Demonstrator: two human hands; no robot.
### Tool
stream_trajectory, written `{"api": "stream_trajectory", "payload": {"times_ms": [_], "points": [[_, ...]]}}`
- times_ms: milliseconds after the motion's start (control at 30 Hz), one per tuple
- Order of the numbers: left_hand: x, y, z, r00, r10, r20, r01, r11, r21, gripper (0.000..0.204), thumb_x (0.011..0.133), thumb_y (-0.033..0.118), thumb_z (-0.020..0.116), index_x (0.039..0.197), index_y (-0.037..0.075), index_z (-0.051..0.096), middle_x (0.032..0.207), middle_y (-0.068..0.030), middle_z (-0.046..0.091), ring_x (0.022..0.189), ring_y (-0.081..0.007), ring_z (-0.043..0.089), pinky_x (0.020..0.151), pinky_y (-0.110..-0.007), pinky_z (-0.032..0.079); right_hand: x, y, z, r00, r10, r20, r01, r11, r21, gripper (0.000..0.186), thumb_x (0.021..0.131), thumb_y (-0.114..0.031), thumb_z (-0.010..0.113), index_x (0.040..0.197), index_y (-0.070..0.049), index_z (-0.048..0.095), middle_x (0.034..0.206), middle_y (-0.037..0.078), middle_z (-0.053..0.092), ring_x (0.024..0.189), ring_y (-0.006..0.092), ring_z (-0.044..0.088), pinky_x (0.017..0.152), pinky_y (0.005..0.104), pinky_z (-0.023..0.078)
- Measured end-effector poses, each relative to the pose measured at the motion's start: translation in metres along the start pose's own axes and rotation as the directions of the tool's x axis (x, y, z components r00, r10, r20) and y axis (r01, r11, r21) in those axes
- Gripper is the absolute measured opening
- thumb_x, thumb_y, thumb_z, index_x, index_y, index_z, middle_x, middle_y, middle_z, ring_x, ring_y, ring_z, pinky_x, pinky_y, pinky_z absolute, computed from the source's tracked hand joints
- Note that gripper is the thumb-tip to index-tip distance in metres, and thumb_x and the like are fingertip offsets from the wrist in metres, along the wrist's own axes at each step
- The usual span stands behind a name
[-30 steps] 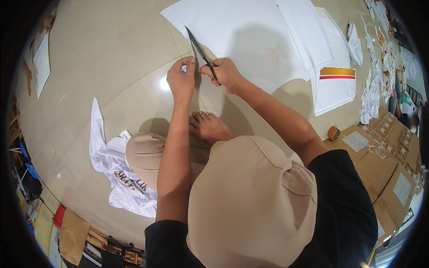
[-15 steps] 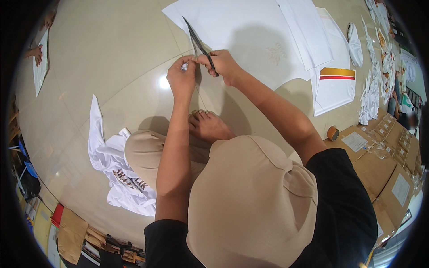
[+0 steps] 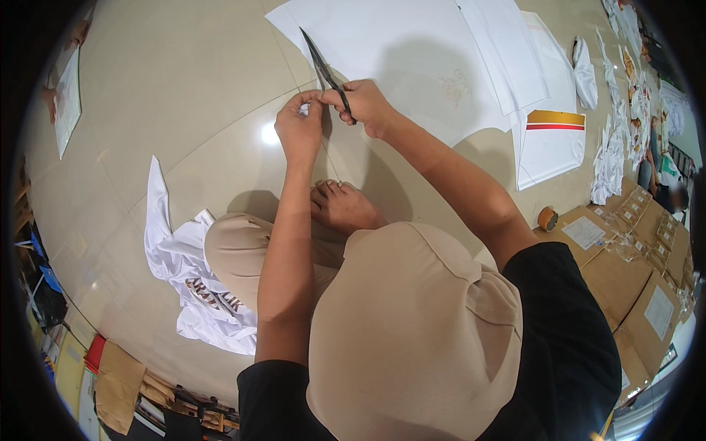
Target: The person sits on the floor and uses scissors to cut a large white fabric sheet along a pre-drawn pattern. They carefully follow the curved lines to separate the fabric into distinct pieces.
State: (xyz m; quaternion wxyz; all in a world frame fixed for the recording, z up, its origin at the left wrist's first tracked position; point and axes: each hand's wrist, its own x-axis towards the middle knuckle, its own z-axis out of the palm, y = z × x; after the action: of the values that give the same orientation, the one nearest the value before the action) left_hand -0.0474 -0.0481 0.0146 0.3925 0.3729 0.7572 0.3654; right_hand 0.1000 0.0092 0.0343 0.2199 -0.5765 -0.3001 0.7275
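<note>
In the head view my right hand [image 3: 365, 105] grips black-handled scissors [image 3: 317, 60], whose long blades point away from me. My left hand [image 3: 298, 126] is closed in a pinch beside the scissors, with a bit of white material [image 3: 304, 109] showing between its fingers. Both sets of fingertips meet or nearly meet near the scissors' pivot. Just beyond my hands, a large flat white sheet [image 3: 375, 44], seemingly fabric, lies on the floor in my shadow. What lies between the blades is too small to make out.
Crumpled white cloth with dark lettering [image 3: 213, 287] lies by my left knee. A white piece with yellow and red stripes [image 3: 555, 140] lies to the right, near a tape roll [image 3: 548, 218] and cardboard [image 3: 618, 275]. At far left, another person's hand touches a white panel [image 3: 68, 106].
My hands and the scissors hold nearly the same place. At the far left, the other person's hand has shifted on the white panel.
</note>
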Motion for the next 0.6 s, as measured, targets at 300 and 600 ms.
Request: {"api": "stream_trajectory", "payload": {"times_ms": [300, 600], "points": [[0.0, 0.001, 0.0, 0.999, 0.032, -0.01, -0.032, 0.999, 0.016, 0.019, 0.098, 0.018, 0.077, 0.107, 0.003, 0.084, 0.069, -0.0079, 0.07, 0.06, -0.0137, 0.058, 0.059, -0.034, 0.049, -0.002, -0.004, 0.001, 1.0, 0.014, -0.025, -0.014, 1.0, 0.02, 0.036, 0.079, -0.022, 0.093, 0.076, 0.0, 0.065, 0.066, 0.003, 0.058, 0.053, 0.0108, 0.05, 0.045, 0.0284, 0.037], [-0.001, 0.004, -0.001, 1.0, -0.009, 0.005, 0.009, 1.0, 0.007, 0.023, 0.099, 0.023, 0.079, 0.106, 0.002, 0.084, 0.066, -0.0049, 0.065, 0.059, -0.0118, 0.052, 0.057, -0.033, 0.045, 0.014, -0.015, 0.004, 0.999, 0.018, -0.027, -0.017, 1.0, 0.008, 0.03, 0.078, -0.02, 0.088, 0.072, -0.002, 0.065, 0.062, 0.003, 0.056, 0.05, 0.0114, 0.048, 0.045, 0.029, 0.034]]}}
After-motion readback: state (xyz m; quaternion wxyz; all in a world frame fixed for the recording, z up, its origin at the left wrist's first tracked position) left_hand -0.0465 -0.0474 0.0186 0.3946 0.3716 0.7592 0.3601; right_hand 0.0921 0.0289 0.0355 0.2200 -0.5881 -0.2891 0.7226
